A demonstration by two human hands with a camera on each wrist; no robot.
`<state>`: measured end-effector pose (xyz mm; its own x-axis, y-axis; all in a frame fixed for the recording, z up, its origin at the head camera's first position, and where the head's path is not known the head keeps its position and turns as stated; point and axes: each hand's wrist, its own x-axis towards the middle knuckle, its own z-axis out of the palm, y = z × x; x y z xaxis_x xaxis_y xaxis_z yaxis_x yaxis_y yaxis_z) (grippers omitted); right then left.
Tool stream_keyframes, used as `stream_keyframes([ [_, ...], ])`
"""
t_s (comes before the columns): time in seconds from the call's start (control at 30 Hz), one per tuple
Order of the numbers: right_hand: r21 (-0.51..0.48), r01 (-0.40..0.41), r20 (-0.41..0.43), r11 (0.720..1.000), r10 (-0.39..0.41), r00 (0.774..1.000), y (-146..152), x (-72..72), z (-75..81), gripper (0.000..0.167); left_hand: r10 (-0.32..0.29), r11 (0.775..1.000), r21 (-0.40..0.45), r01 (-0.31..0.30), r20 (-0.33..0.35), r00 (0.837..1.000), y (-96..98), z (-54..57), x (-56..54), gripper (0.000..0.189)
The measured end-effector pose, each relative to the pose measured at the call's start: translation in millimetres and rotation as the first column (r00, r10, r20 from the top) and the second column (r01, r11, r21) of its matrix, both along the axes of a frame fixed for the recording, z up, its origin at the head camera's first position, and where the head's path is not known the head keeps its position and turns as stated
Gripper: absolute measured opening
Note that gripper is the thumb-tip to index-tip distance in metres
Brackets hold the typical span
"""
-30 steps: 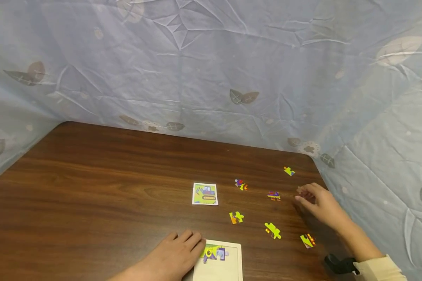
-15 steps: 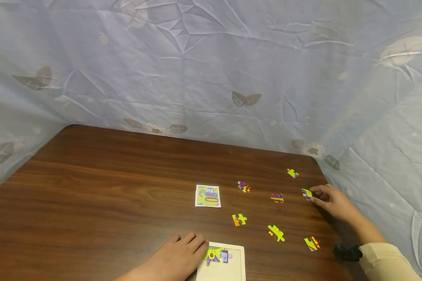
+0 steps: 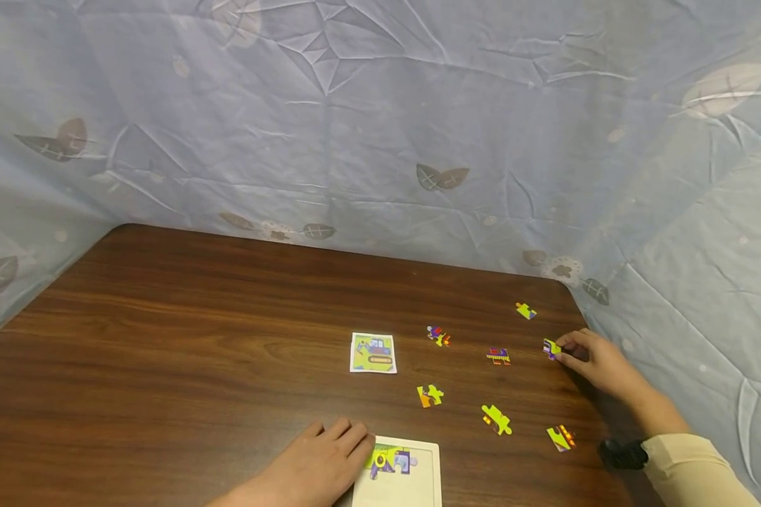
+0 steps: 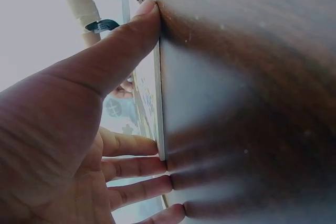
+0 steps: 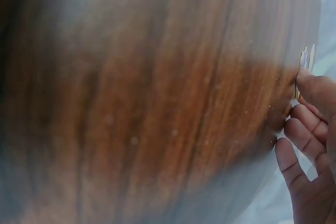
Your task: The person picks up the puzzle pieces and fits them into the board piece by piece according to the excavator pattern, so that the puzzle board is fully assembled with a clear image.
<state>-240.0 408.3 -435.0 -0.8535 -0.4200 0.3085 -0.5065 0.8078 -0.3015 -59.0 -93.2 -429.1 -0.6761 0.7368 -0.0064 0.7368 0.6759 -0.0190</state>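
My right hand pinches a yellow-green and purple puzzle piece between thumb and fingers, at the table's right side. In the right wrist view this puzzle piece stands edge-on at the fingertips, and the other fingers reach down to the wood. My left hand rests on the table against the left edge of a cream puzzle tray. Seen from the left wrist, its thumb and straight fingers touch the tray's side. Joined puzzle pieces lie in the tray's upper left.
Several loose puzzle pieces, among them a green one and a red-purple one, are spread over the right of the brown table. A square picture card showing a digger lies beyond the tray. Patterned grey-blue cloth hangs around the table.
One second ago my right hand covered the yellow-green and purple piece; now the piece shows at its fingertips, its near side tipped up since half a second ago. My left hand stays at the tray.
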Motion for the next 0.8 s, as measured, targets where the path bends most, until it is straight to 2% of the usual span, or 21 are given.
stream_keyframes([
  [0.23,-0.011,0.008,-0.002,1.0,-0.008,1.0,-0.2,-0.2,-1.0,0.018,-0.005,1.0,0.016,0.006,-0.03,1.0,-0.7,0.5,0.8,0.099],
  [0.4,-0.048,0.005,0.035,0.999,-0.003,0.999,1.9,-0.7,3.6,0.016,-0.005,1.0,0.026,0.006,-0.035,0.999,-0.3,1.2,0.8,0.099],
  [0.6,-0.105,0.027,0.076,0.994,-0.019,0.997,1.4,1.6,27.3,0.012,0.001,1.0,0.02,-0.001,-0.01,1.0,0.3,1.9,1.2,0.1],
  [0.8,-0.111,0.016,0.022,0.994,-0.014,1.0,-2.2,5.8,55.3,0.014,-0.003,1.0,0.024,0.003,-0.033,0.999,-0.9,1.1,1.6,0.1],
])
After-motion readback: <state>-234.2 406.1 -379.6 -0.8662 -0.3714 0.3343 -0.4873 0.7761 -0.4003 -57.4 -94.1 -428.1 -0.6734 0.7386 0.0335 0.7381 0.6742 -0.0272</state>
